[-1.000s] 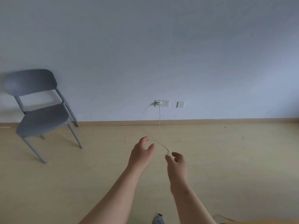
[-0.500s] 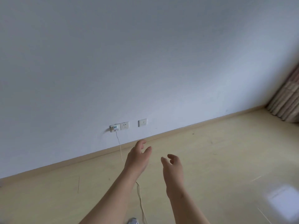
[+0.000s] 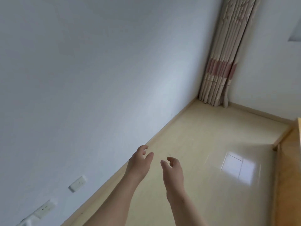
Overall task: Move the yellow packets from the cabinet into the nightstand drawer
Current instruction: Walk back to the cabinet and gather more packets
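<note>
Both arms reach out over the glossy pale-yellow floor (image 3: 211, 136), the left hand (image 3: 140, 162) and right hand (image 3: 173, 170) near each other but not touching, fingers loosely curled round nothing; I'd guess they're kept free for reaching. No yellow packets are in sight. Only a light wooden furniture edge (image 3: 291, 176) shows at the right.

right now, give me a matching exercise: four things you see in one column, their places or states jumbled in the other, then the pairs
Things
1. curtain
2. sockets
3. light patch
4. left hand

Places or states
a. on the glossy floor
b. open, holding nothing
c. hanging in the far corner
d. low on the wall, lower left of the view

Pairs: 1-c, 2-d, 3-a, 4-b
</note>
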{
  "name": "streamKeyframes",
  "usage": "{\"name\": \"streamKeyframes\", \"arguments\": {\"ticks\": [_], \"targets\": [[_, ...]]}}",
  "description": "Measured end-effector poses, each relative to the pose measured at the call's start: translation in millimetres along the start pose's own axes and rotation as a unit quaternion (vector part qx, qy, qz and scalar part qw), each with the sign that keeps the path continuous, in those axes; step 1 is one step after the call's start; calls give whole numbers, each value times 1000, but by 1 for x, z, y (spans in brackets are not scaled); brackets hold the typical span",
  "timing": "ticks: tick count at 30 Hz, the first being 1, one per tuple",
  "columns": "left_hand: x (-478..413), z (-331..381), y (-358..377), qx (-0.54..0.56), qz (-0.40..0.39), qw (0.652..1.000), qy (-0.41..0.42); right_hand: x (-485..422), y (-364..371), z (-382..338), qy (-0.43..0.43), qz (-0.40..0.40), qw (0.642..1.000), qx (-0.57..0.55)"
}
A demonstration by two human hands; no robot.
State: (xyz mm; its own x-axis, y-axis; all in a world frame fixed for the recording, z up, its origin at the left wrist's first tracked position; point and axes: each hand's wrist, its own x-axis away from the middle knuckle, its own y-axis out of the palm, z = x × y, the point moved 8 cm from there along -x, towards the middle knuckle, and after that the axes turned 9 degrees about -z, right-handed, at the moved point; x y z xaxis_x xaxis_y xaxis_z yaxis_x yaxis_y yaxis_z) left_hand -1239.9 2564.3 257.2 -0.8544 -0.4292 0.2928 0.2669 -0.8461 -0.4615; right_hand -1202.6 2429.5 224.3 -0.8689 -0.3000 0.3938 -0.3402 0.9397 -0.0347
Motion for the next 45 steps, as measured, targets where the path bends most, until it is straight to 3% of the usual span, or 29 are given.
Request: {"name": "streamKeyframes", "arguments": {"ticks": [7,14,25,33,45], "targets": [[-163,90,89,-12,-61,997,40,-148,-107,-34,13,99,994,-42],[-315,223,211,-8,-123,989,79,-298,-261,-117,-15,184,982,-36],[-508,354,358,-24,-205,973,106,-478,-413,-169,9,256,964,-70],[-690,490,449,-38,-252,956,148,-649,-526,-265,-9,308,948,-80],[-830,646,657,-44,-301,938,166,-800,-747,-298,9,368,919,-140]]}}
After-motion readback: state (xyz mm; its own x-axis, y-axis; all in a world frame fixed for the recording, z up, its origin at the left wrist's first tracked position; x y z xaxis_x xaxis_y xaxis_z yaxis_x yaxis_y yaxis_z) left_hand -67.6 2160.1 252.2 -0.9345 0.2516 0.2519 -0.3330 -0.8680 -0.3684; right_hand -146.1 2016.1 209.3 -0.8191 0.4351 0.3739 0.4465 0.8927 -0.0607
